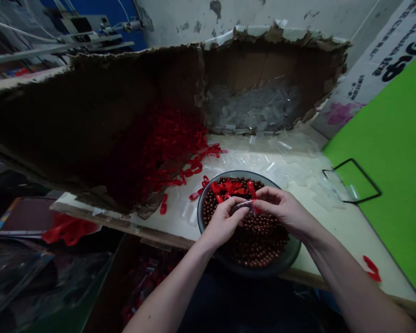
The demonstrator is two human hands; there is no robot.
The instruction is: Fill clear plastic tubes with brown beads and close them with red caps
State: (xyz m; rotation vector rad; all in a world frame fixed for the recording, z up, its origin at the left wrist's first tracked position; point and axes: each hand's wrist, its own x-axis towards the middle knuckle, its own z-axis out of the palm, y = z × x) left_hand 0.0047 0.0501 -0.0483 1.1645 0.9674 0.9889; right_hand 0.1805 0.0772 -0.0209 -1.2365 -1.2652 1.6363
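1. A small clear bag (pixel 244 206) is pinched between the left hand (pixel 224 223) and the right hand (pixel 284 208), both clamped on it, just above a bowl (pixel 288 259).
2. The bowl, set at the near edge of the desk (pixel 336 222), is filled with brown beads (pixel 256 243); red pieces (pixel 233 187) are heaped at its far side.
3. Far left, a torn cardboard box (pixel 107 106) is seen.

We see a stained, peeling grey wall (pixel 180 21) behind our pale worktable (pixel 346 219), a bright green board (pixel 395 152) at right, dim clutter (pixel 27 268) below left.
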